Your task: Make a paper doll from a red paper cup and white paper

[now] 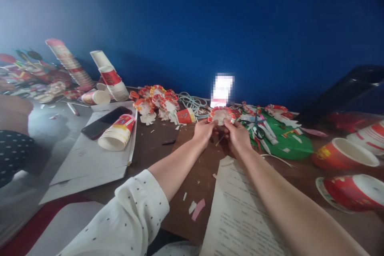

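Note:
Between my two hands is a paper-cup craft piece [221, 114], pale in the middle with a red-and-white curled rim. My left hand [205, 131] pinches its left side, and my right hand [238, 133] grips the right side with the thumb on its front. Both hands are closed on the piece, held up over the brown table. Just behind it stands a bright, pixelated upright panel [222, 90]. To the left lies a pile of similar red-and-white cut cup pieces [157, 102], with a red and yellow paper cup [185, 116] beside it.
Scissors [258, 129] and scraps lie on a green sheet [292, 144] to the right. Paper cups [345, 154] rest at the right edge. A printed page [237, 212] lies under my right arm. On the left are a phone [106, 122], stacked cups [112, 82] and another person's arm [13, 118].

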`<action>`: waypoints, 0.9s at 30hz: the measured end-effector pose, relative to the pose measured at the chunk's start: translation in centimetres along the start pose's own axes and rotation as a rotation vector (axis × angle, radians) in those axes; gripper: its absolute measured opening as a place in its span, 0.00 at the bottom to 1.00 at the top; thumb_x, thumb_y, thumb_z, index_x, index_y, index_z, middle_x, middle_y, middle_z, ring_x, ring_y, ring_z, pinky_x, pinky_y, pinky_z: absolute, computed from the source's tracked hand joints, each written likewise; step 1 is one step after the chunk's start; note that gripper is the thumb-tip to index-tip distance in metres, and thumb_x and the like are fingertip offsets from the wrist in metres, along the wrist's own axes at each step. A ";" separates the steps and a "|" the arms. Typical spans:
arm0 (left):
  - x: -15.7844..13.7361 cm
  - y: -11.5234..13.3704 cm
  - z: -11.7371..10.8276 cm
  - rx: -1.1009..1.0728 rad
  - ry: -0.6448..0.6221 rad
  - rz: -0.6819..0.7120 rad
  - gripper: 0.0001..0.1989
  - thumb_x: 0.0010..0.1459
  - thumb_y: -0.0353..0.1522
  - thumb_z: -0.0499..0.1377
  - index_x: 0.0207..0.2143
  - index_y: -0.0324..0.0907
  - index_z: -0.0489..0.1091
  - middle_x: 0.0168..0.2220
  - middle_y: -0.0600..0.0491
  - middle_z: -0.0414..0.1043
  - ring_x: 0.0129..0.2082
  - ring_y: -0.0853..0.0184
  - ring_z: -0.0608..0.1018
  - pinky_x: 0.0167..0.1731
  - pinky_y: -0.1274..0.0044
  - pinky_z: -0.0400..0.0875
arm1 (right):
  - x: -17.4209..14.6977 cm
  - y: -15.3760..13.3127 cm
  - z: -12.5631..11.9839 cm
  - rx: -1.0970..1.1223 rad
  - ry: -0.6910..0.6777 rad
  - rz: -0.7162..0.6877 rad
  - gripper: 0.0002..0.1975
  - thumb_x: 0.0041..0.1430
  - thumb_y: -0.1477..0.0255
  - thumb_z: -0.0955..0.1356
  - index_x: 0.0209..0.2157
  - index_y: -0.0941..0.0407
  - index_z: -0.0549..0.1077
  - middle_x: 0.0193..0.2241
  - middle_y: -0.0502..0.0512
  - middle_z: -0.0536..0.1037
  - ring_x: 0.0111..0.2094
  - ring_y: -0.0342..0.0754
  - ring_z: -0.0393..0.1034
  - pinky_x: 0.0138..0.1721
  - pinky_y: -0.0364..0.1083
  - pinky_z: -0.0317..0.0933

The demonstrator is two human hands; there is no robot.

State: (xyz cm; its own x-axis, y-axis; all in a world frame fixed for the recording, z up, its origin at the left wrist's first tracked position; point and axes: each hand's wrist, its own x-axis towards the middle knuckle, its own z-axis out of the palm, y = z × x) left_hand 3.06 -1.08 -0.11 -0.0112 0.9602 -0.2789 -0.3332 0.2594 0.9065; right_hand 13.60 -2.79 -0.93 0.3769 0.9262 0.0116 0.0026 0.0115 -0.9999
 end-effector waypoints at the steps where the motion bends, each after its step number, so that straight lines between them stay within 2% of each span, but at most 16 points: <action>1: 0.0 0.1 0.0 0.001 0.007 -0.008 0.08 0.47 0.31 0.64 0.22 0.37 0.69 0.17 0.55 0.66 0.16 0.75 0.68 0.21 0.81 0.67 | 0.0 0.0 0.1 0.053 -0.001 0.025 0.18 0.42 0.53 0.71 0.24 0.53 0.67 0.13 0.44 0.64 0.14 0.41 0.56 0.16 0.43 0.52; 4: -0.1 0.3 0.1 -0.026 0.012 -0.023 0.08 0.47 0.30 0.64 0.22 0.36 0.68 0.17 0.55 0.66 0.17 0.75 0.69 0.21 0.81 0.68 | -0.2 0.0 0.2 0.174 -0.004 0.085 0.18 0.40 0.56 0.73 0.23 0.54 0.66 0.13 0.43 0.63 0.14 0.39 0.54 0.16 0.42 0.50; 10: -0.3 0.4 0.3 -0.099 -0.017 -0.025 0.03 0.47 0.26 0.62 0.24 0.37 0.69 0.21 0.54 0.68 0.20 0.73 0.72 0.21 0.81 0.69 | -0.4 -0.2 0.1 0.162 -0.008 0.073 0.17 0.42 0.57 0.73 0.25 0.54 0.68 0.14 0.43 0.63 0.15 0.39 0.55 0.16 0.42 0.52; 13: -0.3 0.5 0.2 -0.124 -0.006 -0.013 0.01 0.48 0.25 0.60 0.25 0.37 0.69 0.21 0.54 0.68 0.20 0.72 0.72 0.22 0.80 0.69 | -0.5 -0.1 0.1 0.125 -0.056 0.054 0.15 0.44 0.58 0.72 0.26 0.54 0.69 0.14 0.43 0.64 0.16 0.40 0.56 0.17 0.41 0.52; 16: 0.0 0.7 -0.2 -0.094 0.070 0.028 0.03 0.49 0.26 0.59 0.24 0.37 0.68 0.20 0.54 0.67 0.21 0.72 0.73 0.23 0.80 0.70 | -0.2 -0.6 -0.4 -0.022 -0.099 0.037 0.14 0.44 0.63 0.71 0.33 0.55 0.72 0.21 0.47 0.71 0.18 0.42 0.62 0.17 0.42 0.54; 18: 0.4 0.7 -0.5 -0.065 0.133 0.057 0.04 0.49 0.27 0.59 0.23 0.38 0.67 0.19 0.54 0.67 0.22 0.71 0.73 0.24 0.79 0.70 | 0.2 -1.4 -1.2 -0.198 -0.107 0.000 0.16 0.45 0.66 0.70 0.38 0.55 0.72 0.27 0.50 0.76 0.22 0.44 0.67 0.20 0.43 0.58; 21: 1.1 0.6 -0.9 -0.050 0.173 0.083 0.04 0.48 0.26 0.59 0.23 0.38 0.66 0.19 0.55 0.67 0.21 0.71 0.73 0.23 0.79 0.71 | 1.2 -3.5 -3.1 -0.563 -0.100 -0.183 0.14 0.45 0.67 0.69 0.36 0.56 0.74 0.32 0.53 0.78 0.28 0.45 0.70 0.30 0.44 0.62; 27: 1.4 0.0 -0.8 0.011 0.136 0.128 0.02 0.47 0.27 0.59 0.25 0.38 0.67 0.20 0.56 0.66 0.19 0.72 0.72 0.20 0.80 0.70 | 2.8 -7.1 -6.5 -0.834 -0.123 -0.258 0.12 0.50 0.63 0.67 0.33 0.55 0.76 0.24 0.52 0.77 0.23 0.45 0.69 0.29 0.45 0.59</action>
State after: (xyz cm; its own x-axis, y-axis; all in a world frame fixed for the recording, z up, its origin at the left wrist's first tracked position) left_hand 2.28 0.14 -0.76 -0.1806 0.9629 -0.2005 -0.3109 0.1375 0.9404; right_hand 20.67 -2.69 6.18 0.1688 0.9672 0.1896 0.7676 -0.0083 -0.6409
